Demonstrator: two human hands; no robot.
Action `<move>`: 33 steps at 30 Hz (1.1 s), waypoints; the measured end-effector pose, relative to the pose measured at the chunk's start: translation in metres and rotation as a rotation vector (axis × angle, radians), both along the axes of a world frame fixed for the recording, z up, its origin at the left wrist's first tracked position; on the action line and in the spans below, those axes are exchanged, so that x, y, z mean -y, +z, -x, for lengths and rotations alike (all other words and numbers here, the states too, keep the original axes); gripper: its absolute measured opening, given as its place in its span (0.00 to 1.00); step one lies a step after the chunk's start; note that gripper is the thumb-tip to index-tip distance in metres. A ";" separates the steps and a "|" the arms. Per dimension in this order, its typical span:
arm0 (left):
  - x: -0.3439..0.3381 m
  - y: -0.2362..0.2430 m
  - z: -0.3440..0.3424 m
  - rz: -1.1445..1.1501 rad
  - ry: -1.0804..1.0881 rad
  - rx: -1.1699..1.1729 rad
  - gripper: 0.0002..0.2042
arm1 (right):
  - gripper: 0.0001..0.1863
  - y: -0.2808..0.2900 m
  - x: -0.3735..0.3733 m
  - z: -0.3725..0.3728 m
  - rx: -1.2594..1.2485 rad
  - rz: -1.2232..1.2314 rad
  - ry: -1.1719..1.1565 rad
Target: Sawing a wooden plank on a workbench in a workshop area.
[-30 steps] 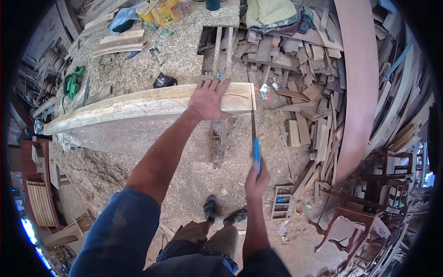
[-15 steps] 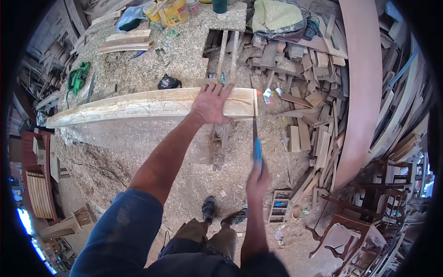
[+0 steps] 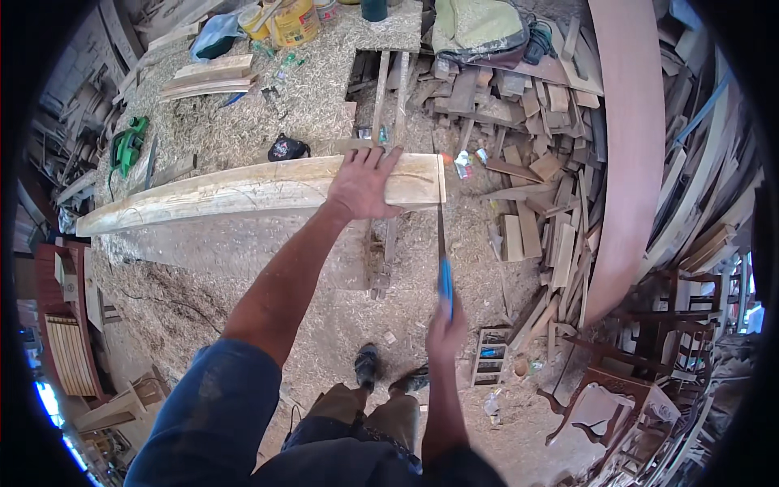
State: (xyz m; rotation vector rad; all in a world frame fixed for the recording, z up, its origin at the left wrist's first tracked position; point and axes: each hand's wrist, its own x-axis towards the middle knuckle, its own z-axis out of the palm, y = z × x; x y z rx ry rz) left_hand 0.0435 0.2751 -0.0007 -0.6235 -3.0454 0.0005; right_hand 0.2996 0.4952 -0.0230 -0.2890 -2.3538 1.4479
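A long, pale wooden board (image 3: 256, 187) lies across the bench, curved in the fisheye view. My left hand (image 3: 361, 183) presses on it near its right end, fingers spread toward the far edge and thumb toward the near side. My right hand (image 3: 446, 325) is closed round the blue handle of a saw (image 3: 441, 235), whose blade stands at the board's right end, crossing its near edge.
Wood offcuts (image 3: 540, 195) are piled at the right, beside a tall reddish panel (image 3: 621, 146) and dark wooden chairs (image 3: 608, 390). A green power tool (image 3: 127, 146), a black pouch (image 3: 288, 148) and yellow tubs (image 3: 292, 24) sit among shavings on the worktop (image 3: 308, 89).
My right hand and the saw have moved a little toward my body. My left hand stays in the same spot on the board.
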 end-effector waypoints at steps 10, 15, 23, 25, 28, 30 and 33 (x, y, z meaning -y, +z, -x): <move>-0.002 0.004 -0.004 -0.046 0.014 0.086 0.65 | 0.27 0.008 -0.023 -0.108 0.189 0.214 0.067; 0.000 0.000 -0.001 -0.030 -0.005 0.026 0.65 | 0.25 0.019 0.004 0.024 0.118 0.083 -0.002; -0.002 0.009 -0.007 -0.070 -0.015 0.062 0.65 | 0.24 0.018 -0.018 -0.047 0.112 0.039 0.016; -0.004 0.011 -0.005 0.015 0.017 0.116 0.64 | 0.24 0.026 -0.021 -0.096 0.088 0.024 0.023; -0.004 0.009 -0.004 0.006 0.009 0.075 0.64 | 0.25 0.029 -0.010 -0.070 0.181 0.018 0.011; -0.002 0.006 -0.004 0.013 0.009 0.034 0.63 | 0.25 0.011 -0.001 0.012 0.197 0.044 0.012; -0.001 0.002 -0.009 -0.034 -0.006 0.015 0.63 | 0.25 -0.008 0.000 0.070 0.050 0.126 0.064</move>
